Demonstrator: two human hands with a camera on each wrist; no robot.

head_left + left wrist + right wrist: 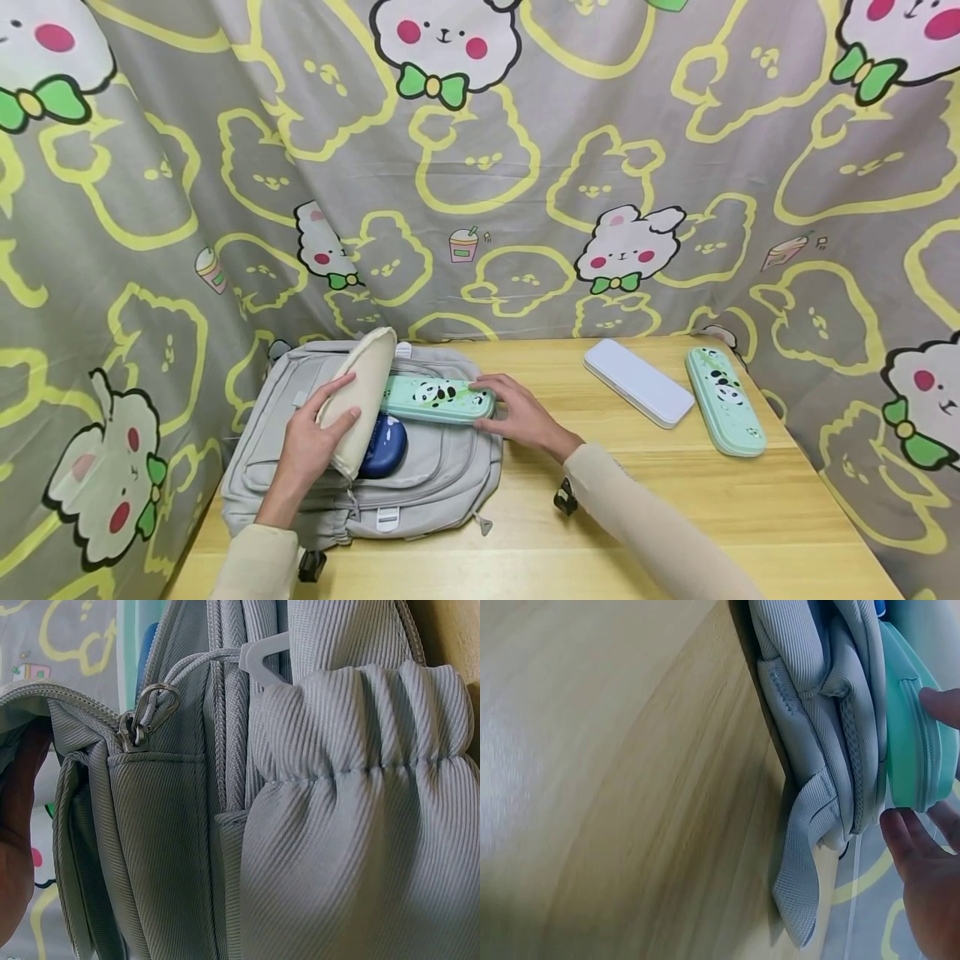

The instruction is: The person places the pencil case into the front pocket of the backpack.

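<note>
A grey backpack (255, 442) lies flat on the wooden table. My left hand (311, 433) holds up the beige-lined flap (367, 367) of its front pocket, thumb on the lining. With fingers and thumb at its right end, my right hand (525, 417) grips a mint-green panda pencil case (442, 396). The case's left end is hidden behind the flap. A dark blue rounded case (386, 446) sits in the pocket opening, just below the pencil case. In the right wrist view, the zipped pencil case (911, 735) lies over the bag's side.
On the right of the table (555, 533) lie a pale lavender flat box (637, 383) and a second mint panda pencil case (723, 400). A patterned curtain (495, 175) hangs behind and along the sides. One backpack strap (802, 877) trails onto the table.
</note>
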